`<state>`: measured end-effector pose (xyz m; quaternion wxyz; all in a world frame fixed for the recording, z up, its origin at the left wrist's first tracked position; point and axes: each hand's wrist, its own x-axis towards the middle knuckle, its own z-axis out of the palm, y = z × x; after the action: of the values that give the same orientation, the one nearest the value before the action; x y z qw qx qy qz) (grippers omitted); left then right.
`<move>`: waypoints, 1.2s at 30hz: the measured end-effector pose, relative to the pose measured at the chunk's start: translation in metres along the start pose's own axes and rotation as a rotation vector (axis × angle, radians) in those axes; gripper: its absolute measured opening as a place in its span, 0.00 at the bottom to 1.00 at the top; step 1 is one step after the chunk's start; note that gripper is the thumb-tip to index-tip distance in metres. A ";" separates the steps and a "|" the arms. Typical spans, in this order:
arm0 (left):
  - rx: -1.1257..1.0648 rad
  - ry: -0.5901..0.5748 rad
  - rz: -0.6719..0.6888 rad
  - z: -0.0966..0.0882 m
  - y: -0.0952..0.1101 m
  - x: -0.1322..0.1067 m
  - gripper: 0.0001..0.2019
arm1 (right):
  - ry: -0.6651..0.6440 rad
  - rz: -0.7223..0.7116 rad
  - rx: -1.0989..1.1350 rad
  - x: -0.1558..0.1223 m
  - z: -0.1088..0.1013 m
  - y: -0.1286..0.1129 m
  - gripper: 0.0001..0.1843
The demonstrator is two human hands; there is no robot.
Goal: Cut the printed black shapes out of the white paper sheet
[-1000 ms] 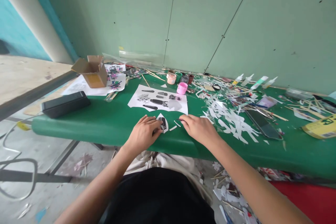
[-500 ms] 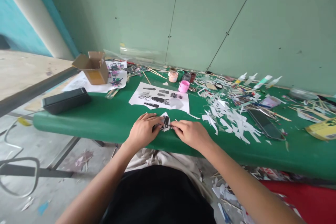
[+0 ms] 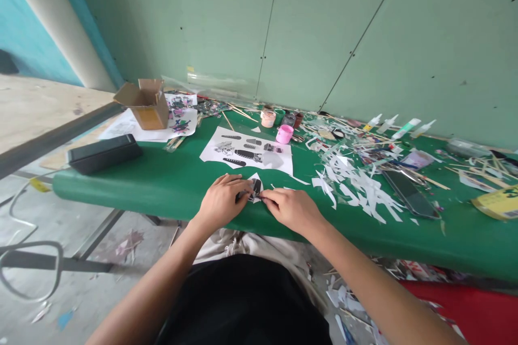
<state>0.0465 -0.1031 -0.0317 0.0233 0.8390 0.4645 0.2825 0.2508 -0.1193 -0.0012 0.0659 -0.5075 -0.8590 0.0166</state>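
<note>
A small white paper piece with a black print (image 3: pixel 257 185) lies at the near edge of the green-covered table (image 3: pixel 162 183). My left hand (image 3: pixel 222 199) has its fingers curled over the piece's left side, thumb and fingertips pressing it. On the other side, my right hand (image 3: pixel 294 208) is closed in a pinch, its fingertips touching the right edge of the piece. Whatever those right fingertips hold is too small to make out. Just beyond both hands is a white sheet with black-and-grey printed shapes (image 3: pixel 208 152), its near edge cut unevenly.
A pink paint jar (image 3: pixel 284 134) stands behind the sheet's right corner. White paper scraps (image 3: pixel 356 186) and a phone (image 3: pixel 410 194) lie to the right, glue bottles (image 3: pixel 406 128) behind them. Leftward are a dark grey box-shaped object (image 3: pixel 103 153) and an open cardboard box (image 3: pixel 149 113).
My right fingertips have moved slightly left, further over the paper piece's edge. My left hand keeps its place on the piece. The whole view has shifted a little.
</note>
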 end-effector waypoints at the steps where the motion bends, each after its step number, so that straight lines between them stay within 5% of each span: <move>1: 0.000 -0.003 -0.002 0.000 0.000 0.000 0.09 | -0.004 -0.001 -0.010 0.000 0.000 0.000 0.16; 25: -0.013 0.000 -0.007 0.001 -0.001 0.000 0.07 | -0.101 -0.158 -0.282 0.008 -0.025 -0.004 0.15; 36: -0.010 -0.004 -0.015 0.000 0.000 0.000 0.07 | -0.109 -0.438 -0.393 0.027 -0.025 0.022 0.15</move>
<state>0.0464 -0.1028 -0.0311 0.0307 0.8359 0.4692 0.2831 0.2602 -0.0856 0.0244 -0.0779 -0.3116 -0.9370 -0.1372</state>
